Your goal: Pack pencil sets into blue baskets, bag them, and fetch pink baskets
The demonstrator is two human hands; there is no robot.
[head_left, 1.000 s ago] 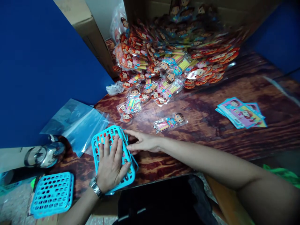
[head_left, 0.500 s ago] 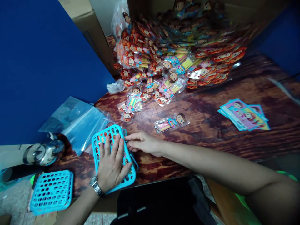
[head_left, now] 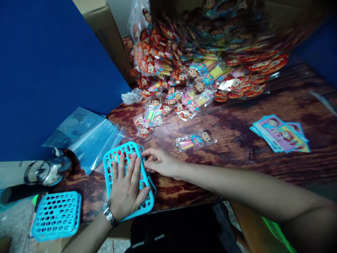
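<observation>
A light-blue plastic basket (head_left: 113,157) with a perforated lid lies near the table's front edge; red and orange shapes show through its holes. My left hand (head_left: 128,188), a metal watch at its wrist, presses flat on the lid with fingers spread. At the basket's upper right side, my right hand (head_left: 160,162) has its fingers bent and pinched against the rim. A thin blue handle (head_left: 152,186) sticks out below those fingers. Exactly what the fingertips grip is partly hidden. Just beyond my right hand lies a clear packet (head_left: 196,140) with a cartoon figure and pink sticks.
Many similar packets (head_left: 181,70) spill from a box at the back. Printed cards (head_left: 281,133) lie at right. Clear plastic bags (head_left: 86,137) rest left of the basket, above a shiny metal object (head_left: 50,171). Perforated blue lids (head_left: 56,216) are stacked at lower left. A blue panel (head_left: 52,70) stands at left.
The view has shifted slightly. Both hands keep nearly the same places on the basket, left palm on the lid and right fingers at its side.
</observation>
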